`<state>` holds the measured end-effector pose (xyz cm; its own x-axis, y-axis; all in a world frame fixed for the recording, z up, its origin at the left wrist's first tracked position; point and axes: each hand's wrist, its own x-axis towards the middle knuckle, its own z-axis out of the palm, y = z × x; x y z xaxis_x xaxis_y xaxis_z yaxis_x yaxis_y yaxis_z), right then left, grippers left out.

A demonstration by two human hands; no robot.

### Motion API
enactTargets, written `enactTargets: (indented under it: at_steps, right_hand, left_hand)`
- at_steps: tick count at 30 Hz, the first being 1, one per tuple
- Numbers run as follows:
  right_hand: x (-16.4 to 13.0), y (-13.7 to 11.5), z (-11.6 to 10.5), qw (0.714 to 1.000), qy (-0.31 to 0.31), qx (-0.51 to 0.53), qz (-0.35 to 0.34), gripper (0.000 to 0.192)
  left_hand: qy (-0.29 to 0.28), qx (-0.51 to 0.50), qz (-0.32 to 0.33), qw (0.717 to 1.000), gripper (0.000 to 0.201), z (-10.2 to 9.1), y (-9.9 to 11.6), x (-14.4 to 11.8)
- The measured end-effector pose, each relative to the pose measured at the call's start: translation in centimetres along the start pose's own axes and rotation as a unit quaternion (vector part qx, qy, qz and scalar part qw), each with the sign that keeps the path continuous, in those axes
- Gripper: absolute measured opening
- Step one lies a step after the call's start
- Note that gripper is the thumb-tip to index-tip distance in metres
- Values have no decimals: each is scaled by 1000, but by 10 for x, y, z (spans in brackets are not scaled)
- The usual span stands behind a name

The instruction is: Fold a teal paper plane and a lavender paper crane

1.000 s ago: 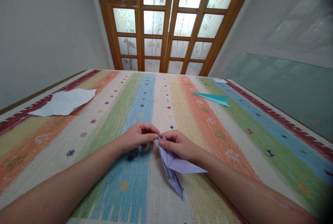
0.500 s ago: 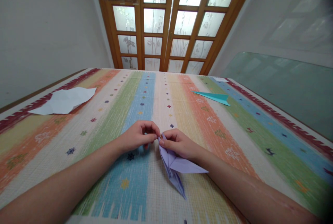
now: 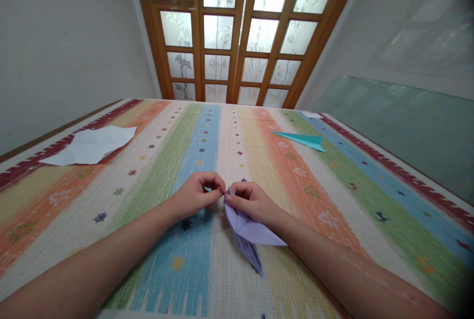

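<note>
A folded purple origami paper (image 3: 242, 227), with pointed flaps like a crane's wings and tail, hangs between my hands over the striped tablecloth (image 3: 188, 269). My right hand (image 3: 254, 203) pinches its upper end between thumb and fingers. At that same tip, the thumb and index finger of my left hand (image 3: 200, 191) are pressed together. The small bit of paper between the left fingertips is mostly hidden. One flap spreads right, below my right wrist, and another points down toward the near table edge.
A teal paper plane (image 3: 301, 140) lies at the right on the cloth. Toward the far left is a creased white sheet (image 3: 94, 145). A small white paper (image 3: 313, 115) sits near the far right corner. Beyond the table stand wood-framed glass doors (image 3: 237, 37).
The right-hand flap of the purple paper has tilted slightly inward, and the lower point has lifted a little. Both hands keep their pinch at the tip. The view has shifted slightly.
</note>
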<state>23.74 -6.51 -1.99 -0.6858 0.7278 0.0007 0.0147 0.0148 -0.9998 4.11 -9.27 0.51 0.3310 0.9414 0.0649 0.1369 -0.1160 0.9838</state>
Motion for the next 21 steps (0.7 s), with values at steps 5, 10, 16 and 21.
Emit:
enactTargets:
  at_steps: [5, 10, 16, 21]
  right_hand:
    - [0, 2, 0, 999, 32, 26, -4, 35]
    - [0, 3, -1, 999, 40, 25, -13, 33]
    - [-1, 5, -1, 998, 46, 26, -13, 29]
    - [-1, 4, -1, 999, 42, 19, -2, 31]
  left_hand:
    - [40, 85, 40, 995, 11, 1, 2, -1]
    - [32, 158, 72, 984, 13, -4, 6, -1]
    - [28, 207, 119, 971, 8, -6, 12, -2]
    - [1, 221, 148, 964, 12, -8, 14, -3]
